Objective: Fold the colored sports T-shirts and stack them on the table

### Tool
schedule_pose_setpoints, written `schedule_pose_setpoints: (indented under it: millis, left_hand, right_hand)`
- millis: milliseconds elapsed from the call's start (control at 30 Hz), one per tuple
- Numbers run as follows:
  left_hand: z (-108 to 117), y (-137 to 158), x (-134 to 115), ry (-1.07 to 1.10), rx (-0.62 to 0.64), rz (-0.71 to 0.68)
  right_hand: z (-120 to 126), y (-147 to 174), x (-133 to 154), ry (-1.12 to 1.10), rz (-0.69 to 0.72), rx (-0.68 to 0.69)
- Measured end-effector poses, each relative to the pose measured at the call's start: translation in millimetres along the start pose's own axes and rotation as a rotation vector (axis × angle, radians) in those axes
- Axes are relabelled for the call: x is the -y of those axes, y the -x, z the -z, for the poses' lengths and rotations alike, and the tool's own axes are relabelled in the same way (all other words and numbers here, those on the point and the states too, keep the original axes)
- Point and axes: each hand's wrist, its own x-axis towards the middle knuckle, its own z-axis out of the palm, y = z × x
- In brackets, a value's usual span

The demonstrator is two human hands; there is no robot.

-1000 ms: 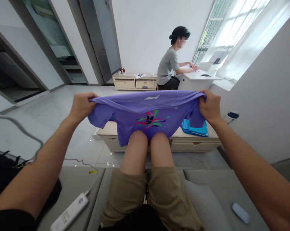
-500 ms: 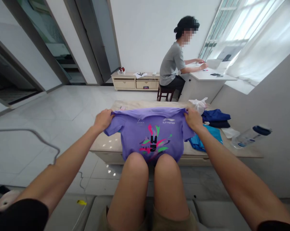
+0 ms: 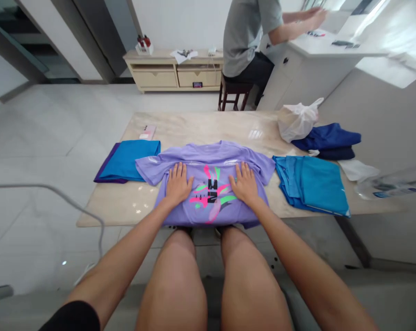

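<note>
A purple T-shirt (image 3: 208,211) with a pink, green and black print lies spread on the marble-look table (image 3: 208,122), its collar toward the far side. Its lower part hangs over the near edge, by my knees. My left hand (image 3: 179,184) rests flat on the shirt's left chest, fingers spread. On the right chest, my right hand (image 3: 244,183) also lies flat with the fingers apart. Just past the left sleeve sits a folded blue and purple garment (image 3: 132,158). Folded blue clothes (image 3: 311,184) lie beside the right sleeve.
Farther right are a white plastic bag (image 3: 297,120), dark blue folded clothes (image 3: 332,138) and a clear bottle (image 3: 394,183). A pink card-like item (image 3: 147,132) lies at the back left. Beyond, a person in a grey shirt (image 3: 245,39) sits on a stool at a white desk.
The shirt has come down from being held up by its shoulders to lying on the table. Both hands let go of the shoulders and now press flat on its front. The view has tilted down.
</note>
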Motion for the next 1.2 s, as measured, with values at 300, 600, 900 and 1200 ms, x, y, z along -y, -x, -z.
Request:
schedule_pose_setpoints:
  millis: [300,600,900,1200]
  left_hand:
    - [28,-196,5,0.116,-0.037,-0.032]
    - [22,61,35,0.106,-0.019,-0.126]
    - [143,132,14,0.144,0.254,-0.069]
    - [248,109,-81,0.272,-0.016,-0.162]
  right_hand:
    - [27,-227,-6,-0.025,0.014,0.046]
    - [20,58,-2,-0.02,0.091,0.051]
    - [151,113,-1,0.033,0.005,0.249]
    - [231,54,65,-0.107,0.097,0.116]
